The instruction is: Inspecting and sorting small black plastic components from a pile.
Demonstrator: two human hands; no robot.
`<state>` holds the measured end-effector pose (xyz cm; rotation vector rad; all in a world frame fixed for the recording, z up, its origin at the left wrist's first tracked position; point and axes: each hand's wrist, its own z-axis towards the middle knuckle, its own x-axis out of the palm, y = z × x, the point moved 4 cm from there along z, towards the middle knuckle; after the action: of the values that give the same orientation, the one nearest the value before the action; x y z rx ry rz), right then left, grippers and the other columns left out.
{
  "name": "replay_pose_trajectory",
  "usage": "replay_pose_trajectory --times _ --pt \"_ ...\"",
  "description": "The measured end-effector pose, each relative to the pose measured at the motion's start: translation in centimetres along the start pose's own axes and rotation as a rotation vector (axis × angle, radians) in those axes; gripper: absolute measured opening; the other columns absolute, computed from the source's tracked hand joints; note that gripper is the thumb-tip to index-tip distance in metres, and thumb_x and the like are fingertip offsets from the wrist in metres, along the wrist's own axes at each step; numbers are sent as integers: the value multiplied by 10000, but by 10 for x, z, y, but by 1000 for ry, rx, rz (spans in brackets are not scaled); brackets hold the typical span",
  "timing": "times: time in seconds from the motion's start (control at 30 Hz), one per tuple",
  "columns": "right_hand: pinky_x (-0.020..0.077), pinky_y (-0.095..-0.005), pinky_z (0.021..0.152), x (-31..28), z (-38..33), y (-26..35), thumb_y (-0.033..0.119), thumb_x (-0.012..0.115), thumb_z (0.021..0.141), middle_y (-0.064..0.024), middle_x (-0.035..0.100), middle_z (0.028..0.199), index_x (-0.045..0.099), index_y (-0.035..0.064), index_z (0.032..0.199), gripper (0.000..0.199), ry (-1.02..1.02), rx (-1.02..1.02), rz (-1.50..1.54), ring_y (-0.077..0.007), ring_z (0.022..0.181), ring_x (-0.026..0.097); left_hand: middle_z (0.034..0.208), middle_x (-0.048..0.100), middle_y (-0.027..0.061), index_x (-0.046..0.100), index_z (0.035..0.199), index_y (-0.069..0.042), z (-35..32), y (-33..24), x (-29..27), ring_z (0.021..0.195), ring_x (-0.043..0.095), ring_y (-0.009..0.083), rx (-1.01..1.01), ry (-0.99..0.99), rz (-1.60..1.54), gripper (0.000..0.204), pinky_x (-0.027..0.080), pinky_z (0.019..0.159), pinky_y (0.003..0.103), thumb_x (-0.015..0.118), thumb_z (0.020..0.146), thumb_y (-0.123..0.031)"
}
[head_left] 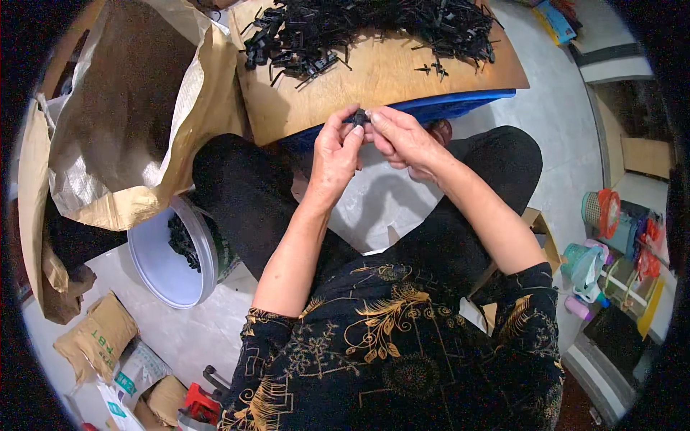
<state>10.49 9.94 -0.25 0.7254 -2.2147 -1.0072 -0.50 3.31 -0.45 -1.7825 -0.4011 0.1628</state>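
Note:
Both hands meet just off the near edge of the wooden board. Between the thumb and fingers of my left hand point(336, 147) is a small black plastic part point(360, 117), its exact kind too small to make out. My right hand point(405, 136) is closed in a pinch at the right side of that part; whether it grips the same part or another small piece is hidden by the fingers. Beyond the hands, a large heap of similar black plastic parts point(374, 32) covers the far side of the board point(309, 104). A few loose ones lie at the heap's right front.
A big open paper sack point(129, 108) with a silvery lining stands left of the board. Below it, a white bucket point(169, 269) holds some black parts. Packed bags point(97, 337) lie at lower left. Blue material point(460, 106) shows under the board. Baskets and household items point(600, 215) stand at right.

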Motion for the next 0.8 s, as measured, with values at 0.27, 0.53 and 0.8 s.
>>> replay_pose_trajectory --times 0.27,0.53,0.8 --pt "220 -173 366 14 -1 4 323 414 939 58 363 586 432 100 1162 316 10 8 45 -19 430 268 820 589 34 442 1209 -28 1 -4 -1 520 436 36 -23 -72 -4 340 371 423 183 492 880 -98" --pt "214 -166 365 13 5 4 297 408 944 72 320 563 410 105 1182 306 1 18 84 -16 426 253 845 595 41 449 1195 -25 4 1 2 530 442 33 -10 -64 -32 325 372 426 180 490 880 -93" --pt "200 -170 368 22 14 5 276 398 949 81 296 565 407 101 1186 295 29 58 75 -15 432 234 882 599 48 455 1199 -39 8 6 -6 550 446 31 -29 -119 -132 324 373 437 178 477 875 -44"
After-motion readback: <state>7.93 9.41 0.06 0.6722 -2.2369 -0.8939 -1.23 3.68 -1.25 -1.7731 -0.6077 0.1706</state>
